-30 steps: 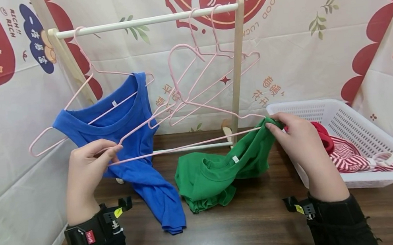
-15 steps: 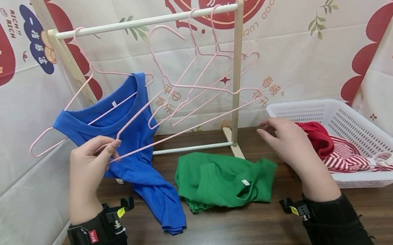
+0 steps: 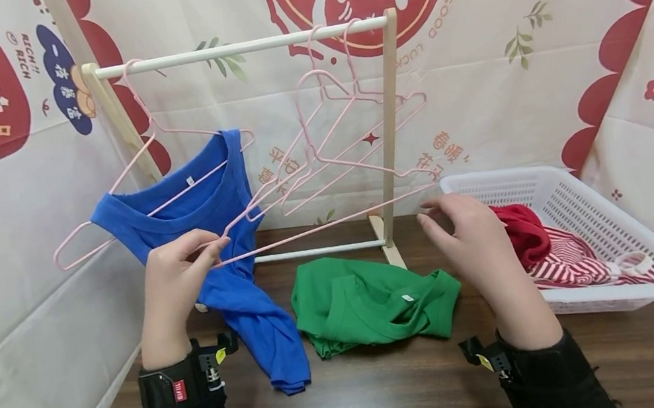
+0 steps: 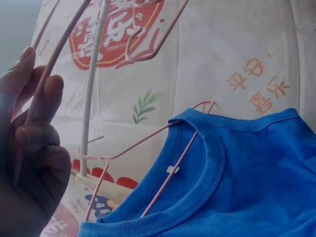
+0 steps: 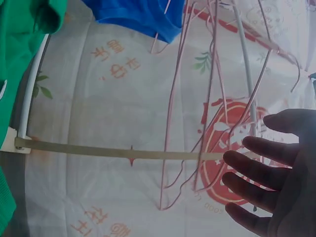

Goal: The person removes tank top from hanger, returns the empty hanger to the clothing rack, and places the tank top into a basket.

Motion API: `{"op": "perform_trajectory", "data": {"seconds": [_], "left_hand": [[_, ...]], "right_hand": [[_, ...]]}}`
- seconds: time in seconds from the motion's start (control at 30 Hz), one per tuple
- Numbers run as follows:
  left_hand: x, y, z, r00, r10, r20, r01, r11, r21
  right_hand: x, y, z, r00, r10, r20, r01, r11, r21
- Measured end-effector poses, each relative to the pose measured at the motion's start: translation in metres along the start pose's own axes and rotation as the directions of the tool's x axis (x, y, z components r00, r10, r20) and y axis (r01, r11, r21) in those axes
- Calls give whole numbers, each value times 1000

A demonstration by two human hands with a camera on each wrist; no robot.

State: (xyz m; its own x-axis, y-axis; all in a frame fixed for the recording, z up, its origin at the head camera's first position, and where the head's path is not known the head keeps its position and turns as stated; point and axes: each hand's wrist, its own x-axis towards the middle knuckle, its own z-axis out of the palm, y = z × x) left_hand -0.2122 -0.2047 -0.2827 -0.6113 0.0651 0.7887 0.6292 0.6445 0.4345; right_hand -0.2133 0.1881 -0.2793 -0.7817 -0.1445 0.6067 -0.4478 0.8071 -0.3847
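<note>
My left hand [image 3: 181, 269] pinches one end of a pink clothes hanger [image 3: 329, 227], seen also in the left wrist view with thumb and fingers around the wire [image 4: 45, 74]. The hanger's far end reaches across toward my right hand [image 3: 474, 235], which holds nothing; in the right wrist view its fingers [image 5: 256, 168] are spread and fairly straight. Below, a green shirt [image 3: 367, 303] with a small white tag lies crumpled on the table. A blue shirt [image 3: 183, 206] hangs from another pink hanger [image 3: 139, 97], its lower part resting on the table beside my left hand.
A clothes rack [image 3: 250, 46] with wooden posts stands at the back, with two more pink hangers [image 3: 372, 93] at its right. A white basket [image 3: 653, 236] holds a red garment [image 3: 524, 233] and red-striped cloth [image 3: 566, 255]. Printed cloth walls surround the dark wooden table [image 3: 377, 391].
My right hand has let go of the green shirt, which has dropped off the hanger end onto the table. My left hand has moved rightward; the hanger tilted up, then came down again.
</note>
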Motion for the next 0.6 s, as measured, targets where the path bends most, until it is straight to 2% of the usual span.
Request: {"op": "perform_trajectory", "data": {"seconds": [0.27,0.4,0.6], "left_hand": [[2,5,15,987,145,-68,-139,987,84],[7,9,16,982,172,-79,-160,977,139],[7,11,5,978,181,-104,-158,966,203]], "right_hand": [[-5,0,11,990,-86,-110,87,996,-4],[-7,3,17,980,-162,-112,157,986,-55],[-10,2,15,973,-209,-97,202,976,-82]]}}
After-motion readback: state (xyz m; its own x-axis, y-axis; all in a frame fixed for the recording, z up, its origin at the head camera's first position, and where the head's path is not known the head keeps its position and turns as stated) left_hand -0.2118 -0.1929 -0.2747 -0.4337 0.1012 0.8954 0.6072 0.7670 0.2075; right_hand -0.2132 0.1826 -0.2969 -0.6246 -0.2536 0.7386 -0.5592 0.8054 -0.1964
